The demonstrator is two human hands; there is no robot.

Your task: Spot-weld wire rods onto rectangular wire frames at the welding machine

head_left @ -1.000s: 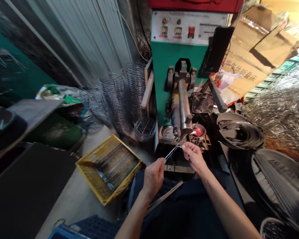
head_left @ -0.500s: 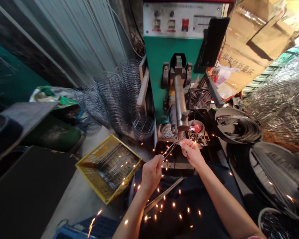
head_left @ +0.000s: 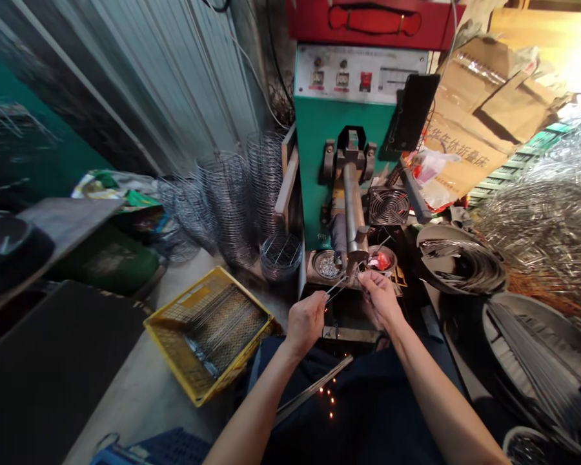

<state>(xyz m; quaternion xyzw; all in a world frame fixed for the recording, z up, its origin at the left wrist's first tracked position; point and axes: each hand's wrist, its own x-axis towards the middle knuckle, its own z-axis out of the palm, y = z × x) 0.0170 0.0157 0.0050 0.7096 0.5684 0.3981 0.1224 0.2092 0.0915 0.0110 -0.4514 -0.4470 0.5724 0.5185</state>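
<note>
My left hand (head_left: 306, 326) is closed round the near end of thin metal wires (head_left: 336, 289), which point up to the tip of a spot welder's steel arm (head_left: 356, 206). My right hand (head_left: 380, 297) pinches close by that tip, at the far end of the wires. What lies between its fingertips is too small to make out. The green welder (head_left: 314, 194) stands straight ahead. Across my lap rests a bundle of thin metal rods (head_left: 314, 391), with a few sparks falling beside it.
A yellow crate (head_left: 162, 329) holding wires sits at left, with stacked wire baskets (head_left: 223, 206) behind. Small dishes of metal bits (head_left: 328, 265) and red pieces (head_left: 380, 261) flank the welder tip. At right are tubs of wire (head_left: 459, 258) and rods (head_left: 537, 349).
The spray of sparks has thinned to a few low ones. The view has tilted up, showing the welder's red top. Both hands stay near the welder tip, the left still gripping the wires.
</note>
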